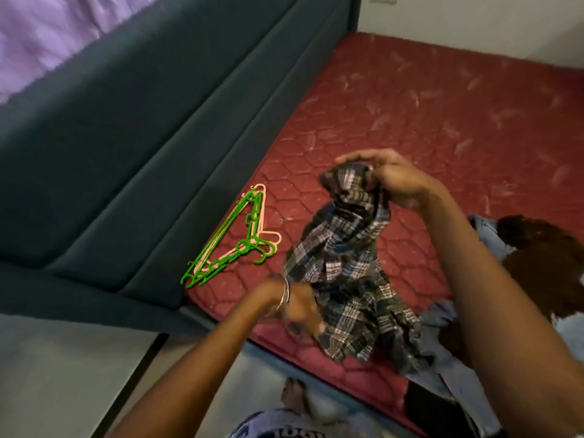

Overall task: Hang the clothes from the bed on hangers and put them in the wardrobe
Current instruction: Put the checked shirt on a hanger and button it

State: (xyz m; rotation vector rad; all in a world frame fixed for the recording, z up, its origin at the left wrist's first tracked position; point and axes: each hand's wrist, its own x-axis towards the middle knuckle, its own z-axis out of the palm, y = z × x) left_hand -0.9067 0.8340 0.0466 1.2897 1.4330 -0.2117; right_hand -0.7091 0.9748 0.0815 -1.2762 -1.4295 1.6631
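A plaid shirt (344,263) in dark blue, white and pink hangs above the red mattress (442,105). My right hand (392,178) grips its bunched top end and lifts it. My left hand (297,306), blurred and wearing a bracelet, holds the shirt's lower edge. A stack of green and pink plastic hangers (234,238) lies on the mattress to the left of the shirt, near the bed's corner. More clothes (534,257), brown and light blue, lie piled on the mattress at the right, partly behind my right arm.
A dark teal padded bed frame (142,137) runs along the mattress's left side. Purple fabric (47,33) hangs at the upper left. Light floor (63,374) lies below the bed's corner, and my foot (295,396) stands close to the mattress edge.
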